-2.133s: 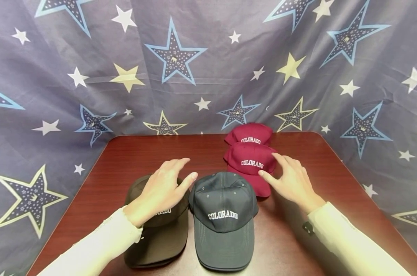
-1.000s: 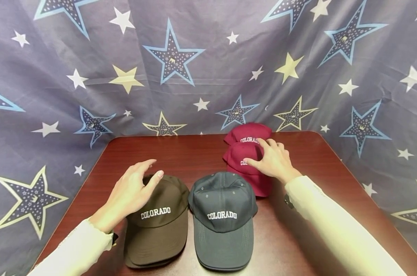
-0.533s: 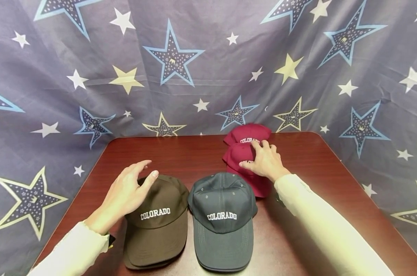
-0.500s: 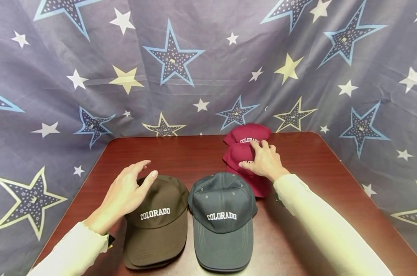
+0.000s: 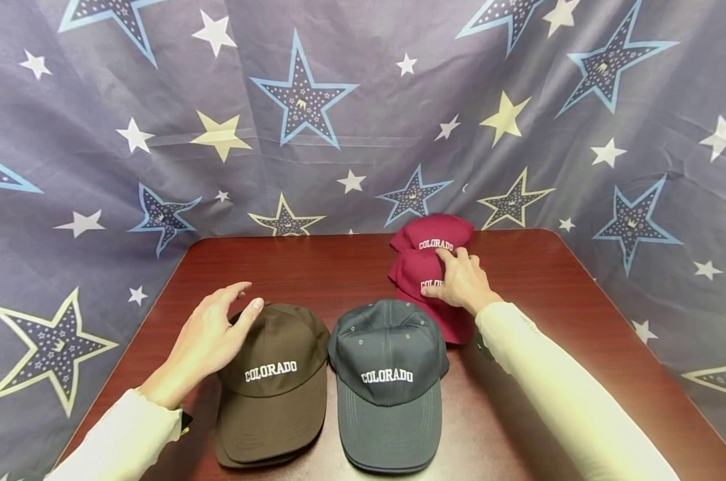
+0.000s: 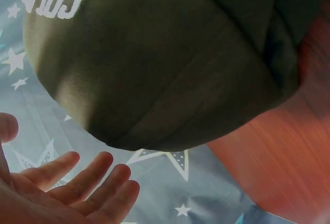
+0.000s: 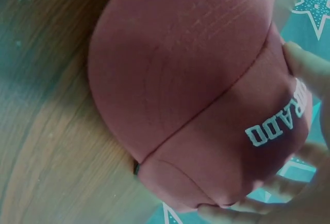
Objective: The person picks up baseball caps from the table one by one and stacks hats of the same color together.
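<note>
On the table's right side, my right hand (image 5: 466,282) holds the crown of the front dark red baseball cap (image 5: 415,270), lettered COLORADO. In the right wrist view the thumb lies at the front of this cap (image 7: 206,85) and the fingers curl around the far side of its crown. My left hand (image 5: 203,334) hovers at the left of a brown COLORADO cap (image 5: 284,361), fingers spread and holding nothing. The left wrist view shows those fingers (image 6: 93,177) apart from the brown crown.
A dark grey COLORADO cap (image 5: 389,374) sits between the brown cap and the red ones, brim toward me. Behind the front red cap is another red cap (image 5: 435,230), partly covered by it. A star-patterned curtain (image 5: 338,167) rises behind the reddish wooden table (image 5: 266,267).
My right hand has come left onto the front red cap and taken hold of its crown. My left hand has drawn back leftward from over the brown cap. The caps stay put.
</note>
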Tool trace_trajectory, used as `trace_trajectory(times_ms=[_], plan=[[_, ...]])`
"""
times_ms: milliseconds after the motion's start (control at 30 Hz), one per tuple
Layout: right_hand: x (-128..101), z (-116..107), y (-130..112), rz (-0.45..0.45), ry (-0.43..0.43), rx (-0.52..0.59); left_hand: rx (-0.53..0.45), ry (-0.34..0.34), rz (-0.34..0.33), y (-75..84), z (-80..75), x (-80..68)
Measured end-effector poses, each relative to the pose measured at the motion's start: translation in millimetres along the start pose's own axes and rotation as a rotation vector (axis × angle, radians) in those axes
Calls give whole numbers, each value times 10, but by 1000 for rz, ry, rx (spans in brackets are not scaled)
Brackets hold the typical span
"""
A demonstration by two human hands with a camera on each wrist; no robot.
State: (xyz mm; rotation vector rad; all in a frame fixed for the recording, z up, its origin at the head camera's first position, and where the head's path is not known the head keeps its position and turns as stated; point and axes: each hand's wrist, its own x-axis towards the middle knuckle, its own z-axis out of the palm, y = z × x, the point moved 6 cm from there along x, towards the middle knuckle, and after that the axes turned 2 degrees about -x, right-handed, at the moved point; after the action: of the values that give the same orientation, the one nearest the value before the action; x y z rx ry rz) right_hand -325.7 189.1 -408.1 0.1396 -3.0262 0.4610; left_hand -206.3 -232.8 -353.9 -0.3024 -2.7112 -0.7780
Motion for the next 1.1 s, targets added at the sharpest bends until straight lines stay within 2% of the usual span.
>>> trace_trajectory(times_ms=[400, 833, 1100], plan=[[-17, -50, 37, 18, 2, 46, -9, -12, -15, -40, -9, -3], [-99, -211, 152, -20, 84, 98, -12, -22, -19, -121, -19, -13], [-176, -360, 278, -43, 119, 91, -12, -29, -28, -165, -15, -16]])
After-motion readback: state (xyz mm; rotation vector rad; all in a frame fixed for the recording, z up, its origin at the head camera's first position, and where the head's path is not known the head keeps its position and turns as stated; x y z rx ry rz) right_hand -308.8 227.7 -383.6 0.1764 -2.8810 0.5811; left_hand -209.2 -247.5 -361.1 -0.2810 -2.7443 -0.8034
